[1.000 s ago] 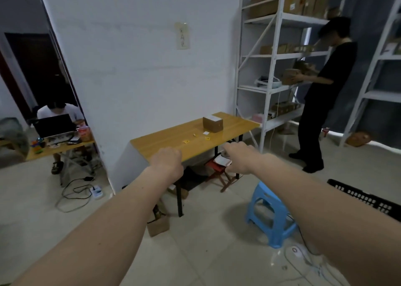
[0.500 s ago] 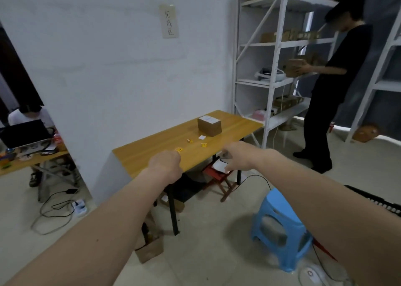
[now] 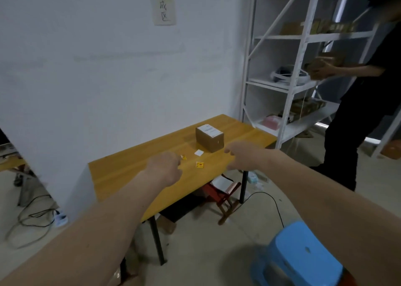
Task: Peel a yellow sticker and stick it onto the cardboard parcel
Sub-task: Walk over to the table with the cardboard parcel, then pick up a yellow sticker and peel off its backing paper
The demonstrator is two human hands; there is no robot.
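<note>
A small cardboard parcel (image 3: 209,138) with a white label on top stands on the far half of the wooden table (image 3: 121,172). In front of it lie a yellow sticker (image 3: 199,165), a smaller yellow one (image 3: 184,157) and a white paper scrap (image 3: 199,152). My left hand (image 3: 163,168) hovers over the table left of the stickers, fingers curled in, holding nothing. My right hand (image 3: 242,156) reaches out to the right of the stickers, near the parcel, fingers loosely apart and holding nothing.
A blue plastic stool (image 3: 300,256) stands at the lower right. A red folding stool (image 3: 221,195) and boxes sit under the table. A person in black (image 3: 360,116) handles a box at the white shelving (image 3: 290,68). Cables (image 3: 32,218) lie on the floor at the left.
The view has come closer to the table and turned right. Both hands now reach over the tabletop near the stickers, where before they hung short of its front edge.
</note>
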